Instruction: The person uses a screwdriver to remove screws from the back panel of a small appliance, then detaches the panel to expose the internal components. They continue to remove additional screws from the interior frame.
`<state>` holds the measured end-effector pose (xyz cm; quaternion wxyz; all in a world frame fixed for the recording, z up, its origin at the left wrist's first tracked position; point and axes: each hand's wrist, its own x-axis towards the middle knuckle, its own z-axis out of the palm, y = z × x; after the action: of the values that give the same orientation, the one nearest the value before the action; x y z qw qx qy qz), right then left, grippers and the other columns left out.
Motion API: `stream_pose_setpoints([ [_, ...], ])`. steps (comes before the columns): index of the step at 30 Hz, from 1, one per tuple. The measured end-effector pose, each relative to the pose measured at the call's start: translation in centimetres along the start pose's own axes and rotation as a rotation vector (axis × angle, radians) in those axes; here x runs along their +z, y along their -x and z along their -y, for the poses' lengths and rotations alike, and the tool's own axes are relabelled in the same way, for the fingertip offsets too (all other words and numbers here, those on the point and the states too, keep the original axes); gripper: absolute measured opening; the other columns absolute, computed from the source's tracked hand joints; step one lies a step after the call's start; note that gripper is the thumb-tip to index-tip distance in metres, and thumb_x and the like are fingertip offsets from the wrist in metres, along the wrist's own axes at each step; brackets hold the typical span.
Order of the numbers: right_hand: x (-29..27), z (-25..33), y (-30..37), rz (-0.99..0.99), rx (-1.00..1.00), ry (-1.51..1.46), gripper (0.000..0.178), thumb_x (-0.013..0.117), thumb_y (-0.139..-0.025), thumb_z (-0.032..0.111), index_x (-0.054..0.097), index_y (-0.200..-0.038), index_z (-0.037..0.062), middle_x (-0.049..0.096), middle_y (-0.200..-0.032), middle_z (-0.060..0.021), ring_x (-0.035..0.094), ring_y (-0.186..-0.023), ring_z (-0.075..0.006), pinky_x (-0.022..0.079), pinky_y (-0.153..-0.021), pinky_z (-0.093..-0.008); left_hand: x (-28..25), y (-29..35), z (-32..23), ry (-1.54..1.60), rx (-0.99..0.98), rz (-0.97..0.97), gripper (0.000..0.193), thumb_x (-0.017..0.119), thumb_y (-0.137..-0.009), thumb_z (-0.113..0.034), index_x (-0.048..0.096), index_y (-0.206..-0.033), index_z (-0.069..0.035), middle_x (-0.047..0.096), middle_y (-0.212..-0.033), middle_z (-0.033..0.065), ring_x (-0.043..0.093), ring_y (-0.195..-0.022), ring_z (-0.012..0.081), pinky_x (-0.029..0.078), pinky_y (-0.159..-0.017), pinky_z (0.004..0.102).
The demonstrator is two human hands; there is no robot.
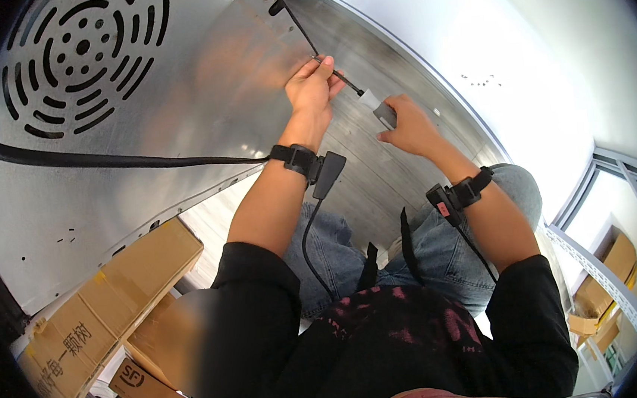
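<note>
A thin dark cord (347, 81) runs down along the edge of a large metal panel and bends at my left hand. My left hand (311, 91) pinches it near the panel's edge, other fingers loosely curled. The cord's lower end enters a small grey-and-white block (384, 114), perhaps a connector; its exact kind I cannot tell. My right hand (411, 126) grips this block between thumb and fingers, over the floor. Both wrists wear black straps with small devices and cables.
The metal panel (200, 126) with round vent slots fills the upper left, crossed by a thick black cable (106, 157). Cardboard boxes (110, 305) stand at lower left. A white wall (503, 72) rises at right, beside a white metal rack (601, 274) with another carton (610, 277).
</note>
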<state>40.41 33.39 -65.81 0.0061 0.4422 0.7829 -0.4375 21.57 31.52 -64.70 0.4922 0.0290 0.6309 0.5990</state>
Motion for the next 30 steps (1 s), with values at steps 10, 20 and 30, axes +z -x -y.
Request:
stream_pose_setpoints([
  [10,-0.9,-0.6,-0.2,0.182,0.12,-0.181,0.059,0.075,-0.069,0.016,0.047,-0.119,0.0013,0.057,-0.104,-0.0159,0.057,-0.094,-0.0242,0.048,-0.074,-0.0354,-0.1,-0.1,0.5,0.196,0.025,0.064,0.015,0.049,-0.092,-0.002,0.051,-0.107,0.003,0.056,-0.092,0.0092,0.062,-0.084,0.0218,0.058,-0.077,0.0377],
  [20,-0.3,-0.6,0.4,0.025,0.093,-0.043,0.06,0.078,-0.069,0.021,0.045,-0.114,-0.0006,0.058,-0.106,-0.0213,0.058,-0.099,-0.0348,0.045,-0.083,-0.0401,-0.3,0.4,0.1,0.228,-0.021,0.025,0.018,0.045,-0.096,-0.017,0.054,-0.103,-0.002,0.055,-0.087,0.0073,0.063,-0.085,0.0232,0.056,-0.077,0.0387],
  [30,-1.5,-2.1,3.2,0.017,0.19,-0.159,0.052,0.073,-0.075,0.016,0.043,-0.114,0.0005,0.058,-0.097,-0.0203,0.061,-0.085,-0.0279,0.046,-0.073,-0.0378,2.3,0.6,1.2,0.076,0.009,0.158,0.017,0.047,-0.097,-0.019,0.056,-0.104,-0.006,0.057,-0.084,0.0049,0.062,-0.083,0.0193,0.056,-0.071,0.0314],
])
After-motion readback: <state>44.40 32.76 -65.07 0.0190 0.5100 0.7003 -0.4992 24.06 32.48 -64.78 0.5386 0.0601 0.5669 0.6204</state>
